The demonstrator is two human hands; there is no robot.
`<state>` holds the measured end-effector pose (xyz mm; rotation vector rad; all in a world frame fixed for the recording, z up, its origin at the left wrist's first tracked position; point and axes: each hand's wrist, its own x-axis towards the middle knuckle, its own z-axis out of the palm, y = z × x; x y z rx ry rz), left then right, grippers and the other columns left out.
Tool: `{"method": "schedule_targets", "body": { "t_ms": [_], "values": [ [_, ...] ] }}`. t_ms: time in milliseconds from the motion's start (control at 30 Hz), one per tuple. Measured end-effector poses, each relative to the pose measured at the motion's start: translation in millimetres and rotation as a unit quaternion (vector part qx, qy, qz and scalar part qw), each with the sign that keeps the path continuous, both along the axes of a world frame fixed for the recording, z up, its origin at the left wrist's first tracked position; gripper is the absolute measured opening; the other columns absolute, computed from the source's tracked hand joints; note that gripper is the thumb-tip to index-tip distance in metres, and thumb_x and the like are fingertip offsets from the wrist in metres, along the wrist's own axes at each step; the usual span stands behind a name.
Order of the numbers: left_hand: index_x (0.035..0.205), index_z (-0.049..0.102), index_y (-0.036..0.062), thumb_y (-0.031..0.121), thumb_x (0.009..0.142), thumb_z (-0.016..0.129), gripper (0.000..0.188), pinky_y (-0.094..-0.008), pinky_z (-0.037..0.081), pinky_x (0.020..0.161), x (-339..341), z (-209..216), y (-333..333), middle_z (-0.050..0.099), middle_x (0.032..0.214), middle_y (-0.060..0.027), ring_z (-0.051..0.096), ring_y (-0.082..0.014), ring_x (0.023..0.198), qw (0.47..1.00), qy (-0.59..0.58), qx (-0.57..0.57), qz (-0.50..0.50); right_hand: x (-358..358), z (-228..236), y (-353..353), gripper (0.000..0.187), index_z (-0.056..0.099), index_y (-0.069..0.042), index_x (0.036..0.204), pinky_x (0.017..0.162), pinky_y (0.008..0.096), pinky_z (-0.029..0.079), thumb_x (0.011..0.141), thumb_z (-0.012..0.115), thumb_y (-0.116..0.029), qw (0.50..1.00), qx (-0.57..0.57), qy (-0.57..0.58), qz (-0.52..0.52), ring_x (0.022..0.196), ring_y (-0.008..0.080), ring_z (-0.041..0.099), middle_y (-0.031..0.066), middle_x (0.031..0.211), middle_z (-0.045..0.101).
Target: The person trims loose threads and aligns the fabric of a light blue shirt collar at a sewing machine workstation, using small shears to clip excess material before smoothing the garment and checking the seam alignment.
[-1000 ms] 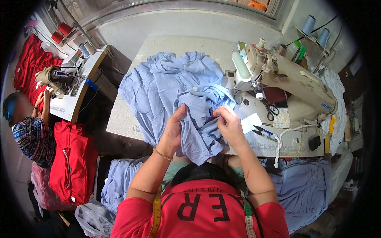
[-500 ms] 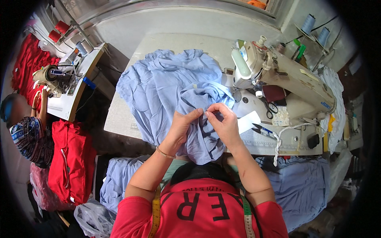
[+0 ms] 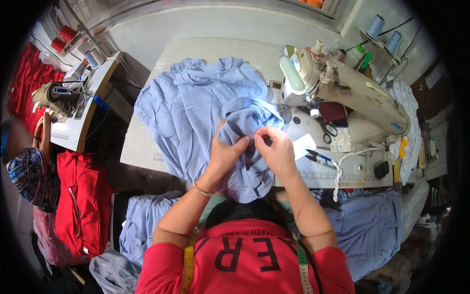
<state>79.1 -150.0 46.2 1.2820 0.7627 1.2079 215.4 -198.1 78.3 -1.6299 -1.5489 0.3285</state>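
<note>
A light blue garment (image 3: 196, 98) lies bunched over the sewing table, its near part hanging over the front edge toward my lap. My left hand (image 3: 228, 149) grips a fold of it between thumb and fingers. Close beside, my right hand (image 3: 275, 151) pinches at the same fold with thumb and forefinger; anything finer between those tips is too small to make out. Right of the garment stands a sewing machine (image 3: 352, 90). Black scissors (image 3: 328, 131), blue-handled thread snips (image 3: 319, 158) and a white paper piece (image 3: 303, 146) lie near my right hand.
A white braided cord (image 3: 338, 174) hangs over the table's front edge. Blue cloth (image 3: 364, 230) is piled below at right, with more blue cloth (image 3: 144, 223) at left. Red garments (image 3: 83, 201) lie beyond that. At far left a person (image 3: 34, 171) works at another machine (image 3: 54, 98).
My left fingers have slipped further around the fold, lifting it a little. Both hands stay close together at the cloth. The whole view has shifted slightly.
</note>
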Motion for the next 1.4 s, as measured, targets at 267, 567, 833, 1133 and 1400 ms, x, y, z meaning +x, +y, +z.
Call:
{"method": "schedule_targets", "body": {
  "t_ms": [267, 567, 833, 1133, 1400],
  "values": [
    [0.113, 0.051, 0.0008, 0.002, 0.073, 0.068, 0.043, -0.0267, 0.045, 0.081, 1.0, -5.5, 1.7, 0.06, 0.101, -0.0054, 0.056, -0.0132, 0.092, 1.0, -0.021, -0.009, -0.013, -3.6, -9.1, 6.3, 0.007, 0.057, -0.003, 0.074, 0.059, 0.0342, 0.045, 0.072, 0.062, -0.009, 0.999, -0.004, 0.055, 0.0, 0.062, 0.0243, 0.058, 0.0108, 0.068, 0.06],
    [0.116, 0.052, 0.0013, 0.003, 0.075, 0.067, 0.043, -0.0286, 0.047, 0.081, -5.6, -1.3, 0.2, 0.061, 0.103, -0.0059, 0.059, -0.015, 0.09, 0.966, -0.137, -0.206, -0.075, 16.0, -17.1, -1.2, 0.004, 0.058, -0.002, 0.078, 0.058, 0.0254, 0.044, 0.078, 0.058, -0.005, 0.98, -0.011, 0.196, 0.027, 0.062, 0.0096, 0.055, 0.004, 0.066, 0.058],
    [0.114, 0.054, 0.0, 0.003, 0.075, 0.067, 0.041, -0.0282, 0.048, 0.08, -6.3, 4.0, -1.3, 0.061, 0.102, -0.006, 0.059, -0.0147, 0.09, 0.97, -0.129, -0.191, -0.081, 1.6, -4.2, -1.7, 0.011, 0.06, 0.0, 0.088, 0.06, 0.0242, 0.045, 0.079, 0.061, -0.006, 0.991, 0.04, 0.121, 0.042, 0.064, 0.0103, 0.056, 0.0051, 0.071, 0.059],
    [0.105, 0.06, -0.0003, 0.012, 0.082, 0.064, 0.027, -0.0264, 0.047, 0.076, -7.7, 3.2, -6.2, 0.063, 0.097, -0.0051, 0.058, -0.0125, 0.085, 0.962, -0.119, -0.236, -0.075, 12.6, -19.4, 1.4, 0.01, 0.06, -0.002, 0.087, 0.06, 0.0208, 0.043, 0.079, 0.064, -0.007, 0.954, -0.072, 0.283, 0.072, 0.065, 0.0055, 0.053, -0.002, 0.077, 0.059],
    [0.105, 0.061, -0.0002, 0.015, 0.084, 0.063, 0.026, -0.0256, 0.046, 0.076, -6.9, 0.7, -5.6, 0.063, 0.096, -0.0037, 0.057, -0.0111, 0.086, 0.956, -0.133, -0.241, -0.105, -3.0, -1.9, -4.6, 0.011, 0.06, -0.001, 0.084, 0.065, 0.0271, 0.045, 0.075, 0.064, -0.005, 0.99, 0.056, 0.109, 0.068, 0.072, 0.0173, 0.057, 0.0066, 0.08, 0.058]
  ]
}}
